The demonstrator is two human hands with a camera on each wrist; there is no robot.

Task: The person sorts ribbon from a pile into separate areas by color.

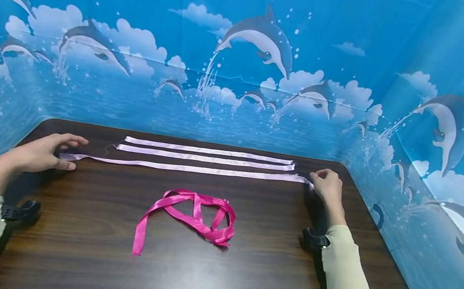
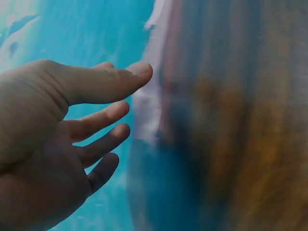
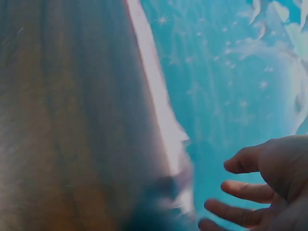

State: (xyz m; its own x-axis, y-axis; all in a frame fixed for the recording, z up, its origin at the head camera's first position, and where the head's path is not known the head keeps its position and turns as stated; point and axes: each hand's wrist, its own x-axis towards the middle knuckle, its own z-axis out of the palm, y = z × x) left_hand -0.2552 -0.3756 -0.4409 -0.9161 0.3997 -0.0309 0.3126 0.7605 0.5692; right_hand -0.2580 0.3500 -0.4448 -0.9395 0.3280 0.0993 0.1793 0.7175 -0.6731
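Three pale lilac ribbons, a back one point(image 1: 208, 151), a middle one point(image 1: 206, 159) and a front one point(image 1: 191, 169), stretch side by side across the far part of the table. By the front ribbon's left end is my left hand point(image 1: 39, 151), thumb and fingers spread apart. At its right end, which bends a little, is my right hand point(image 1: 328, 183). In the right wrist view that hand's fingers point(image 3: 245, 211) are loosely bent, with a gap below the thumb and no ribbon between them. A bright pink ribbon point(image 1: 140, 231) lies in loose loops nearer me.
The dark wooden table point(image 1: 94, 254) has a backdrop point(image 1: 129, 96) printed with dolphins and clouds along its back and sides. Loose threads point(image 1: 108, 148) trail from the middle ribbon's left end. Each wrist wears a black strap.
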